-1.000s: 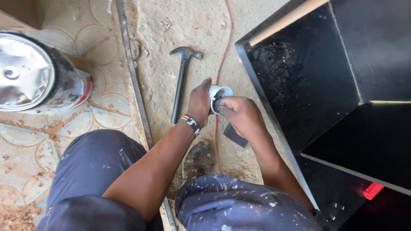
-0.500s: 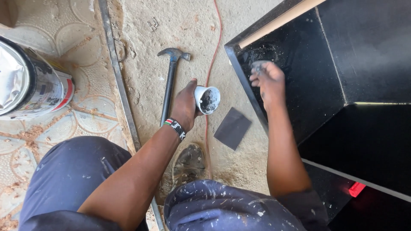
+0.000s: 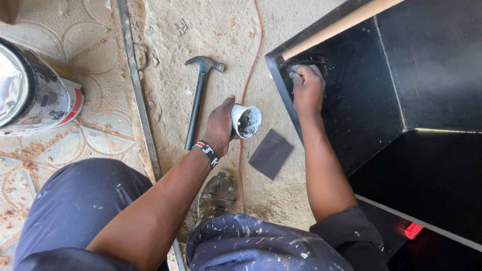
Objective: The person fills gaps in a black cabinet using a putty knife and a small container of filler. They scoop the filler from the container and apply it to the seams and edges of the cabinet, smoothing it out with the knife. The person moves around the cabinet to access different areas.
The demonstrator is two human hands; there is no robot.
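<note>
A small white cup (image 3: 246, 120) is gripped in the left hand (image 3: 219, 125) near the middle of the frame, fingers wrapped round its outside. It's a short tapered plastic-looking thing, tipped on its side so the open mouth faces right and a bit toward the camera; its long axis runs roughly left to right. The inside is caked with dark grey gunk.

The right hand (image 3: 307, 88) is pressed onto the black panel (image 3: 351, 115) in the upper middle, right by its corner edge. The fingers are curled down on the surface with grey paste smeared on the fingertips (image 3: 296, 73); whether anything is pinched under them can't be told. The panel is matte black board with a pale wood edge strip (image 3: 341, 22) along the top, and it's dusted with grey specks around the hand.

A dark square of sandpaper (image 3: 271, 153) is lying flat on the sandy concrete floor (image 3: 165, 90) just below the cup. A claw hammer (image 3: 198, 98) with a black handle is laid left of the cup, head toward the top of the frame. A thin red cord (image 3: 254, 55) is strung down past the cup. A shiny metal paint can (image 3: 35, 90) is seen on its side at upper left, on patterned tiles.
</note>
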